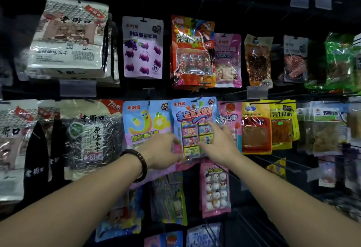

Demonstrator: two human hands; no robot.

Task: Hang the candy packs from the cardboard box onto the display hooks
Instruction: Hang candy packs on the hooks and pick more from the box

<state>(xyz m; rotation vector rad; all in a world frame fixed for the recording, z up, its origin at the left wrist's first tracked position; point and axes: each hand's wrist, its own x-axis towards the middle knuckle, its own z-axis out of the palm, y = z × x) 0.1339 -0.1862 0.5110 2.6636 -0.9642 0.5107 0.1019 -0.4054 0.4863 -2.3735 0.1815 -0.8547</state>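
Observation:
A blue candy pack [192,118] with coloured boxes printed on it hangs on a black display hook [197,98] in the middle row. My left hand [162,152], with a dark bead bracelet on the wrist, touches the pack's lower left edge with loosely bent fingers. From the right, my right hand [219,142] lies with straight fingers against the pack's lower right face. Whether either hand pinches the pack is hard to tell. The cardboard box is out of view.
Snack packs fill the rack: white seed bags [68,36] top left, a purple grape pack [143,48], an orange cola pack [190,51], a pink snowman pack [214,190] below. Bare black hooks [273,161] stick out at lower right.

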